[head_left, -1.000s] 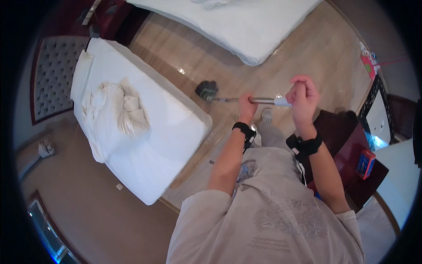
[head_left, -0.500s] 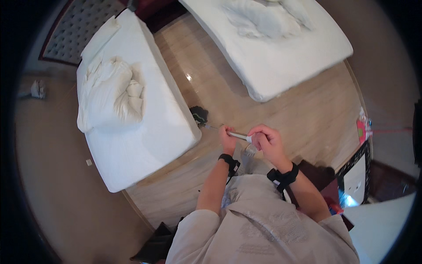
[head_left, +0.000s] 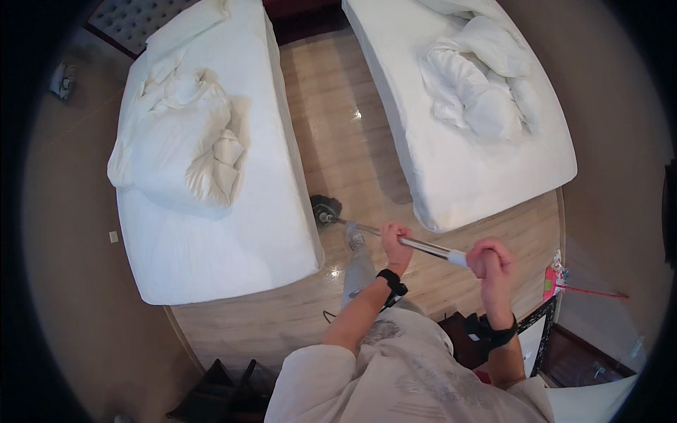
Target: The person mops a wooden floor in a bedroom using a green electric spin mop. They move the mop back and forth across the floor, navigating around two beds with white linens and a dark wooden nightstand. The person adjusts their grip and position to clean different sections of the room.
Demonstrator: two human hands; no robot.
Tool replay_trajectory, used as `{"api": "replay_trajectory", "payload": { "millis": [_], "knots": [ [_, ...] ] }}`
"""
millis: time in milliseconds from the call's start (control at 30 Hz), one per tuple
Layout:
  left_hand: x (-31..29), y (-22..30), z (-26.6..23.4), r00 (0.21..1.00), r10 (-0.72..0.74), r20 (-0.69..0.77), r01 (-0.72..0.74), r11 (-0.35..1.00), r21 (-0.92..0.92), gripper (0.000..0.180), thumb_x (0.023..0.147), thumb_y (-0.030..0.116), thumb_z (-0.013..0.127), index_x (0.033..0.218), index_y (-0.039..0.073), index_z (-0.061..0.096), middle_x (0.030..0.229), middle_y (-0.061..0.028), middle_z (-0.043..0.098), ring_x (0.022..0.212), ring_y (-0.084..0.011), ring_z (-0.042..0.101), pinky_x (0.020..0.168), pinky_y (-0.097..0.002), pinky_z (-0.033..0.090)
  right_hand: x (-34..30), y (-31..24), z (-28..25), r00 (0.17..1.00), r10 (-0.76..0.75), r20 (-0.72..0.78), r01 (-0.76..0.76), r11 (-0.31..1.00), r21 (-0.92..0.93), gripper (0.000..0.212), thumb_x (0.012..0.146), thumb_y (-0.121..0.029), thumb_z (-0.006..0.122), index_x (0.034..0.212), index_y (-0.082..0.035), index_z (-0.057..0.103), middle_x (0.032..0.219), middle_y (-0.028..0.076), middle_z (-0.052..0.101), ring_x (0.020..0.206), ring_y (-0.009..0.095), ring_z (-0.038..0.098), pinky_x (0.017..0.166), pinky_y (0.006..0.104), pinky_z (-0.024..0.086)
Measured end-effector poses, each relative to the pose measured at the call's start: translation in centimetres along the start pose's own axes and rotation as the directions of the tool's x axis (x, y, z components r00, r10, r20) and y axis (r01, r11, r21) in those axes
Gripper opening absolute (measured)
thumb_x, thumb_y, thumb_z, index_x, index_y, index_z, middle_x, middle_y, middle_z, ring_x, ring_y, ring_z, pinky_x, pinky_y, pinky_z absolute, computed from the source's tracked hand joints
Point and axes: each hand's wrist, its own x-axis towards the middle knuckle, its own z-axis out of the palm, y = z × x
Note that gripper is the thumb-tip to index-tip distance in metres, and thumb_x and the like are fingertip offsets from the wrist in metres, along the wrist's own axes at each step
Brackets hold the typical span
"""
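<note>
I hold a mop with a metal handle (head_left: 423, 246) in both hands. My left hand (head_left: 395, 242) grips the shaft partway down. My right hand (head_left: 493, 259) is closed around the handle's upper end. The dark mop head (head_left: 326, 209) rests on the wooden floor (head_left: 338, 134), right beside the edge of the left bed (head_left: 211, 233). Both wrists wear black bands. One of my feet shows on the floor just under the shaft.
Two white beds flank a strip of wooden floor; the right bed (head_left: 486, 176) and the left one each carry a crumpled white duvet (head_left: 472, 92). A red-handled tool (head_left: 585, 289) lies at the right. A dark object (head_left: 226, 395) sits on the floor behind me.
The view has swung so that both beds now lie ahead with the aisle between them. The mop head stays by the left bed's edge, and both hands keep their grip.
</note>
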Motion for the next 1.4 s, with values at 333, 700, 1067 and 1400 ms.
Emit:
{"api": "replay_trajectory", "payload": {
  "millis": [333,700,1067,1400],
  "knots": [
    [7.5,4.2,7.3,0.881,0.163,0.444,-0.051,0.966,-0.254,0.02,0.068,0.002,0.062,0.066,0.004,0.042,0.067,-0.0101,0.045,0.069,-0.0285,0.045,0.062,-0.0364,0.038,2.8,-4.6,2.7,0.952,-0.073,-0.298,-0.005,0.968,-0.251,0.018,0.081,0.002,0.043,0.073,0.0,0.058,0.056,-0.005,0.044,0.046,0.0,0.033,0.043,0.0189,0.022],
    [9.2,-0.2,13.8,0.32,0.017,0.947,-0.302,0.949,0.085,0.015,0.067,0.018,0.065,0.075,0.008,0.06,0.082,-0.0124,0.058,0.091,-0.0304,0.054,0.073,-0.0418,0.047,4.5,-0.3,-4.9,0.681,-0.389,-0.621,0.219,0.917,-0.334,0.019,0.09,-0.005,0.033,0.08,-0.002,0.048,0.05,0.002,0.042,0.04,0.007,0.029,0.046,0.0236,0.035],
    [13.4,-13.4,8.1,0.439,-0.307,0.844,-0.329,0.82,0.469,0.013,0.071,0.014,0.064,0.081,0.006,0.064,0.092,-0.017,0.061,0.093,-0.0343,0.057,0.08,-0.0432,0.049,13.0,9.0,-6.9,0.836,0.137,-0.531,0.013,0.963,0.268,0.017,0.091,-0.008,0.037,0.084,-0.001,0.051,0.059,0.003,0.046,0.045,0.008,0.036,0.05,0.025,0.038],
    [20.4,-8.3,9.6,0.849,0.115,0.515,-0.251,0.947,0.203,0.009,0.061,0.006,0.063,0.062,0.007,0.054,0.069,-0.0127,0.054,0.076,-0.0342,0.051,0.069,-0.0422,0.04,23.8,2.3,-5.6,0.993,-0.065,0.098,0.044,0.979,0.2,0.019,0.08,0.004,0.037,0.074,0.003,0.055,0.061,0.006,0.051,0.045,0.005,0.033,0.045,0.0217,0.026]
  ]
}}
